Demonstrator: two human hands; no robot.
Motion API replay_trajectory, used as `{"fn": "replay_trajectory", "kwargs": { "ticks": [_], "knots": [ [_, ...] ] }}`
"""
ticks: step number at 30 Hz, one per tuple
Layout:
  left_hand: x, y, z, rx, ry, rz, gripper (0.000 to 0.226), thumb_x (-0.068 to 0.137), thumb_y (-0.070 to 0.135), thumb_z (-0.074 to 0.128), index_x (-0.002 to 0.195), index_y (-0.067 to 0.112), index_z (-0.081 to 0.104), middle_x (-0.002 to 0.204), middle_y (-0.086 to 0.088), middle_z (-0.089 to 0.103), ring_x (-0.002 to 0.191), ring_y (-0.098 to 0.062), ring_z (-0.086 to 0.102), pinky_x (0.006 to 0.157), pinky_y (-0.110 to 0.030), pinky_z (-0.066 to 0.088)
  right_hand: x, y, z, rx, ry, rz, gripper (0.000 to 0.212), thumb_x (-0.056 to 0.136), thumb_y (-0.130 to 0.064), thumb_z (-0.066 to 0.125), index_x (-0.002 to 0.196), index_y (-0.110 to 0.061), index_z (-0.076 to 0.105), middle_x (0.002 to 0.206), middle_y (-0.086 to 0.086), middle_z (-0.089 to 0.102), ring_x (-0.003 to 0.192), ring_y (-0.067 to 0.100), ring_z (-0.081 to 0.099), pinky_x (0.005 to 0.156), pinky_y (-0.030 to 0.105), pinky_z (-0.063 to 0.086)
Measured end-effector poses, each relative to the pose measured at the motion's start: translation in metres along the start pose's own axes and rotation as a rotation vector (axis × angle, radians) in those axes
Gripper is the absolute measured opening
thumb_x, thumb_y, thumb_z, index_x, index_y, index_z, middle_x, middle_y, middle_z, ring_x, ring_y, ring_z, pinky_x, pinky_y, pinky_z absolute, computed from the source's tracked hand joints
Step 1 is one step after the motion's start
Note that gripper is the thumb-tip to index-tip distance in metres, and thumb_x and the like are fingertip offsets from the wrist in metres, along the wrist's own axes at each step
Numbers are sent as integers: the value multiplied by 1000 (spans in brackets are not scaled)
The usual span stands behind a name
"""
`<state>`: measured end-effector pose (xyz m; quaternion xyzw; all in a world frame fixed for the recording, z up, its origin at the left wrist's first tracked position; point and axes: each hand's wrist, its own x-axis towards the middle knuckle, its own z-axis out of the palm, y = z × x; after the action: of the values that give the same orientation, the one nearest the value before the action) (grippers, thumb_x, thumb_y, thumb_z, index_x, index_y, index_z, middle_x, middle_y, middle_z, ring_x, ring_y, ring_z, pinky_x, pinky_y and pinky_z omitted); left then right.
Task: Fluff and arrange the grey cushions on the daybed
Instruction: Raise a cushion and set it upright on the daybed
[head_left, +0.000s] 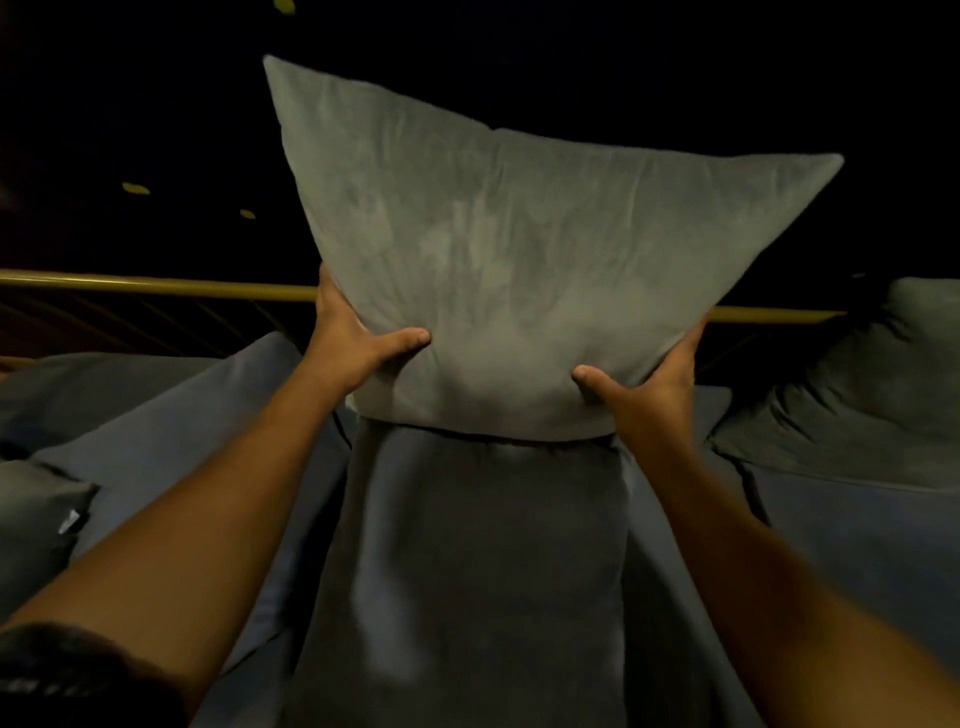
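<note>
A large light grey cushion (498, 249) is held upright in the middle of the view, its top corners splayed out. My left hand (353, 343) grips its lower left edge, thumb pressed into the front. My right hand (649, 387) grips the lower right edge the same way. The cushion's bottom edge rests on the top of a darker grey cushion (467, 571) that stands below it on the daybed (171, 436). Another grey cushion (857, 410) leans at the right, and a further one (36, 519) lies at the left edge.
A brass-coloured rail (156, 285) runs along the back of the daybed, with dark slats beneath it. Behind the rail everything is dark. A blue-grey cushion or mattress fold (208, 410) slopes at the left.
</note>
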<state>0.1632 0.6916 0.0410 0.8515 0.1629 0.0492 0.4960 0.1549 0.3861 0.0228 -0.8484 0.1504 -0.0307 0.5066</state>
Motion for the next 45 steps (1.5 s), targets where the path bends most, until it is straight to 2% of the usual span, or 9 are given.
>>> {"fn": "replay_trajectory", "kwargs": {
  "ticks": [6,11,15,20,24,30,36,41,45],
  "knots": [
    [7,-49,33,-8,-30,-94,131,47,35,92,148,16,11,154,-8,23,142,-25,25,113,-32,23,0,34,25,-48,-27,42,134,53,-33,92,150,-32,1,154,-2,24,140,20,25,109,30,25],
    [-3,-35,31,-3,44,-134,132,47,31,92,149,14,10,156,-11,19,143,-28,22,113,-33,22,-8,21,16,-116,-16,48,130,59,-35,89,152,-20,-1,159,6,5,144,24,13,109,26,16],
    [-16,14,25,11,112,90,128,56,51,81,151,23,0,159,-13,-8,147,-27,0,114,-30,10,-5,-16,4,-274,105,-311,105,75,-51,73,150,-25,5,159,19,1,146,37,3,116,47,14],
    [13,74,41,674,68,407,90,71,77,52,147,39,24,162,-7,-3,142,-46,-15,109,-67,-7,26,-52,10,-582,97,-478,71,81,-52,54,144,-23,39,158,14,21,145,41,6,111,62,0],
    [33,66,46,680,-59,284,87,69,78,52,144,44,25,159,2,14,146,-35,-12,106,-74,1,50,-48,13,-646,9,-468,70,82,-63,51,144,-33,37,156,5,28,146,32,10,112,59,1],
    [4,22,64,668,-142,132,100,55,88,38,144,46,23,159,4,14,145,-31,-14,106,-74,7,43,-9,23,-706,-137,-468,72,77,-71,43,138,-33,47,146,5,45,140,34,28,109,60,15],
    [-15,49,50,604,-122,166,83,73,63,58,146,33,30,161,-6,7,145,-41,-8,114,-62,12,33,-36,6,-654,-212,-417,64,85,-52,56,143,-31,38,157,3,22,147,29,2,114,55,-4],
    [-72,14,10,427,30,-31,72,70,57,56,129,17,54,152,-24,24,143,-38,18,115,-53,21,-26,-42,29,-371,-257,-686,43,80,-40,53,116,-21,64,132,13,54,131,39,39,109,50,27],
    [-123,-44,-43,360,15,-213,69,74,53,60,129,12,54,148,-27,32,141,-36,25,112,-44,27,-79,-44,77,-234,-438,-781,34,81,-30,57,107,-10,68,111,16,64,105,28,54,94,41,43]
  ]
}}
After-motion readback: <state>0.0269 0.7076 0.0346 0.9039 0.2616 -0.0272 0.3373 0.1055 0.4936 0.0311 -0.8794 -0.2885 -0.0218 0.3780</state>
